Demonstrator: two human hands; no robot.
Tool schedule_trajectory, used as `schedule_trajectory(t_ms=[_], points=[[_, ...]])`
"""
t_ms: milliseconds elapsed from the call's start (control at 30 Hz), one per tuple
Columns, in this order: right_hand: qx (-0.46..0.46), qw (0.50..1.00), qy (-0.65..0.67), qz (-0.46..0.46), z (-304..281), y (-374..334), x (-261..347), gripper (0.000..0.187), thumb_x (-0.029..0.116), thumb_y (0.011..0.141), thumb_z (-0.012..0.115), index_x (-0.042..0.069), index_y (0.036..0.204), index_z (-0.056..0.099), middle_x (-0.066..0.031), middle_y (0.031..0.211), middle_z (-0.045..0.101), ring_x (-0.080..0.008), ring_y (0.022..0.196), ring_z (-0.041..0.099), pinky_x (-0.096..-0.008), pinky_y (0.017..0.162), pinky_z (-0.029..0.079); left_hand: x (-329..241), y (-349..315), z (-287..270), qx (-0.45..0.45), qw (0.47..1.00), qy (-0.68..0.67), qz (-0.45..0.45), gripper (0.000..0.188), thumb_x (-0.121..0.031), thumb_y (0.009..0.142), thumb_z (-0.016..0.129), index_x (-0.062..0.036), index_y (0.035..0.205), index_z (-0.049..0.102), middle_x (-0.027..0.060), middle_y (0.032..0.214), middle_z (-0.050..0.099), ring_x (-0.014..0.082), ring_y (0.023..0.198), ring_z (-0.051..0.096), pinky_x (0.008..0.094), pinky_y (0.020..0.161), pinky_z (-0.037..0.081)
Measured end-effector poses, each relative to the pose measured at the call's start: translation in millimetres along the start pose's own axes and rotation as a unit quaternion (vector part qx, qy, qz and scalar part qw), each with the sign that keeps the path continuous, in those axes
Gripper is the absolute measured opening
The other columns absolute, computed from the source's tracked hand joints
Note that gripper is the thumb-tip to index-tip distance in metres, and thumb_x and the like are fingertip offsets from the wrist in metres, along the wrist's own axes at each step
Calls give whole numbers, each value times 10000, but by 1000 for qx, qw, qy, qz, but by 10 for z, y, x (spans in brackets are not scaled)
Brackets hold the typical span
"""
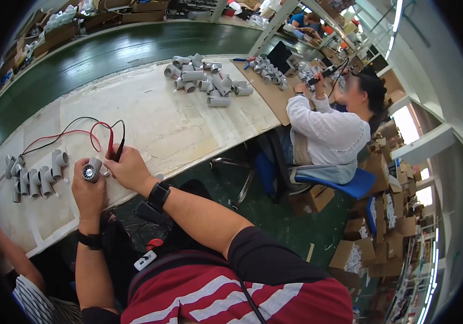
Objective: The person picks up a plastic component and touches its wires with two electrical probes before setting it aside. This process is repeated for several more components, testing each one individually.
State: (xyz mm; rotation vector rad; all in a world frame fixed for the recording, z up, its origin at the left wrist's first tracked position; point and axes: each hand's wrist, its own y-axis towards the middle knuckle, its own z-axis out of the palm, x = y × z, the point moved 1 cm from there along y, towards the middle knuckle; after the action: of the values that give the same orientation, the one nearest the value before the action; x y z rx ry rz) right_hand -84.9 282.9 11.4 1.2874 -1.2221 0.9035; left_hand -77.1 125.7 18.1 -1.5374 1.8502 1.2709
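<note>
My left hand (89, 191) is wrapped around a grey T-shaped tubular part (90, 170) whose dark, ribbed round face points up toward me. Close beside it, my right hand (133, 168) pinches a red test probe (109, 144) and a black test probe (120, 150) together. The probe tips are at the grey part's side; I cannot tell if they touch it. From the probes, a red lead and a black lead (75, 120) loop away left across the white tabletop (134, 102). Several similar grey parts (40, 181) stand in rows left of my left hand.
A larger pile of grey parts (210, 83) lies toward the far right of the table. Beyond runs a green conveyor belt (134, 46). At right a co-worker in white (323, 127) sits on a blue chair (350, 183), handling a dark tool. Another person's arm (13, 245) reaches in at left.
</note>
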Motion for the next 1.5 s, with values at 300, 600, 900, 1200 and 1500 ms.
schedule_trajectory(t_ms=[300, 600, 900, 1200, 1500], points=[[39, 950, -236, -202, -196, 125, -261, 175, 176, 966, 650, 43, 858, 688, -102, 694, 670, -244, 606, 666, -417, 545, 518, 59, 146, 100, 14, 998, -14, 65, 358, -170, 806, 820, -37, 1059, 605, 200, 965, 683, 389, 901, 674, 448, 787, 533], [62, 994, -10, 85, -110, 40, 45, 157, 125, 917, 761, -18, 962, 717, -57, 794, 722, -120, 678, 674, -259, 619, 540, 14, 20, 42, -15, 999, 13, 49, 298, -46, 798, 713, -67, 1072, 598, 168, 923, 689, 420, 900, 637, 496, 801, 523], [36, 990, 85, 111, -182, 32, 53, 155, 84, 931, 732, -46, 1007, 696, -122, 872, 731, -176, 705, 705, -292, 650, 603, 27, -31, 19, -21, 992, 36, 118, 415, 22, 752, 733, -44, 1131, 577, 167, 1006, 672, 392, 949, 657, 455, 826, 537], [20, 974, 183, 135, -83, 98, 6, 166, 65, 933, 733, -71, 1018, 688, -152, 902, 736, -217, 713, 727, -317, 668, 633, 20, -2, 47, -39, 989, 26, 139, 364, 9, 767, 735, -63, 1084, 571, 135, 924, 682, 386, 906, 639, 475, 797, 522], [24, 980, 150, 130, -35, 105, 35, 194, 85, 933, 744, -84, 1016, 699, -146, 900, 740, -202, 713, 726, -312, 662, 629, 5, 21, 28, -26, 993, 32, 114, 347, -37, 788, 759, -61, 1078, 572, 145, 921, 687, 393, 908, 645, 478, 799, 524]])
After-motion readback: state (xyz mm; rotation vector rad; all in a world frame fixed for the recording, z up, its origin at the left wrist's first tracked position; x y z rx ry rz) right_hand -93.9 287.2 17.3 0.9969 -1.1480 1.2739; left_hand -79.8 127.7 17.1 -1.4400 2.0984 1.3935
